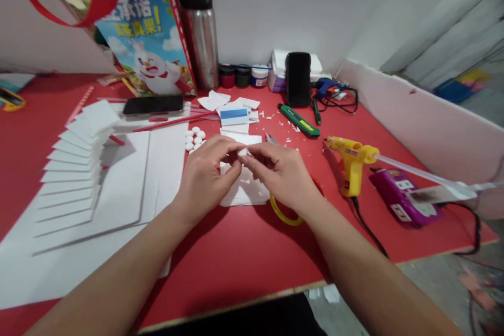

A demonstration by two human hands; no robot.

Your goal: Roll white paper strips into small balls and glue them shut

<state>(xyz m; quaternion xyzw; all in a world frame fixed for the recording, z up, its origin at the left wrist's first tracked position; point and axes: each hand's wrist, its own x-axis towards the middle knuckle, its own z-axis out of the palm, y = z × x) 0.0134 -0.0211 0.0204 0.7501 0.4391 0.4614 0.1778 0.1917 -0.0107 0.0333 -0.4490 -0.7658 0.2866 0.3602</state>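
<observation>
Pinching a white piece (244, 152), both hands (208, 170) (284, 170) obscure its long axis's direction.

Red table (236, 252), pale wall (323, 5); floor (437, 273) seemingly concrete.

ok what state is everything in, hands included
Left hand: pinched on a small white piece
Right hand: pinched on the same piece
White discs: loosely clustered
Flask: upright, closed
Paint jars: lidded
Phone: lying flat, screen dark
Black handset: propped upright
Glue gun: glue stick in its back
Green cutter: lying down
Scissors: partly hidden, open or shut unclear
</observation>
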